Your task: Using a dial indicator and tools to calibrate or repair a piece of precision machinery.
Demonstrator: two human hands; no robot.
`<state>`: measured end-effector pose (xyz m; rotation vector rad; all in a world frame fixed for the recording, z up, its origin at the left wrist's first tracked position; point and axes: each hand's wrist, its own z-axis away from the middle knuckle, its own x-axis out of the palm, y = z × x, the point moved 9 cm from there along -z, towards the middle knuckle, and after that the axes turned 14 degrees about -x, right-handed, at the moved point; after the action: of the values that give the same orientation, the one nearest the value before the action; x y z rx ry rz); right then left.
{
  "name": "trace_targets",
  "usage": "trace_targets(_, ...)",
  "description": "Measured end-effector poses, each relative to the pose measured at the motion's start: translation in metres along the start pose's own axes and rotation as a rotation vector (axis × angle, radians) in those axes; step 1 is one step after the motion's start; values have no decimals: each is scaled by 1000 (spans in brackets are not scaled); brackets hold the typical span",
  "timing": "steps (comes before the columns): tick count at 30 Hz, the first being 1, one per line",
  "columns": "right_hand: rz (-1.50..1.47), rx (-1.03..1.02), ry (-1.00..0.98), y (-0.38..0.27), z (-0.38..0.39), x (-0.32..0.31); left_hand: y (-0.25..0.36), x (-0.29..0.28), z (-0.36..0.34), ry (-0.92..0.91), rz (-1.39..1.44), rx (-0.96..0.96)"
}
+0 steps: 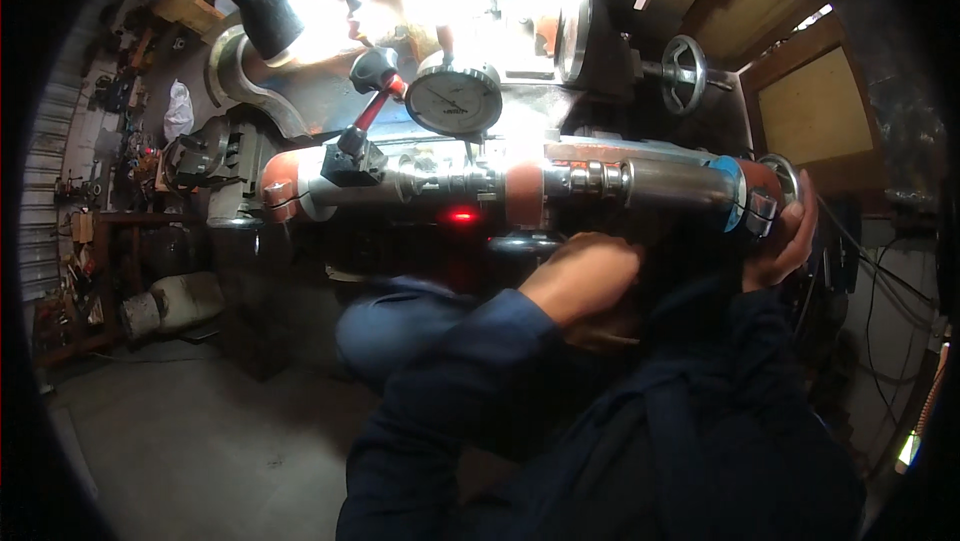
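My right hand is at the right end of the long machine, its fingers curled against the rim of a small metal handwheel. My left hand is closed in front of the machine, right of centre; whatever it may hold is hidden. Above and left of it, a round dial indicator hangs on a red and black arm rising from a dark block-shaped base. Behind my hands lies a row of shiny cylinders with an orange-brown collar in the middle.
A black lamp glares over the bench at upper left. Another handwheel juts out at the back right, near wooden frames. A pale cylindrical object stands at left above the concrete floor. Cables hang at far right.
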<state>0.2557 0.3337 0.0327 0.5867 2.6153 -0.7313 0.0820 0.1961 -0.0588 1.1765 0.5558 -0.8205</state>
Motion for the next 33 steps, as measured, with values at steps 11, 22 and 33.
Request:
trace_targets(11,-178,-108,-63,-15,-17,-18,71,-115,81,613,457,316)
trace_targets(22,-160,87,-688,2,-64,25,-21,-204,210,1887,979,94)
trace_targets(33,-206,-71,-367,-15,-26,-2,-44,-173,181,1854,874,33)
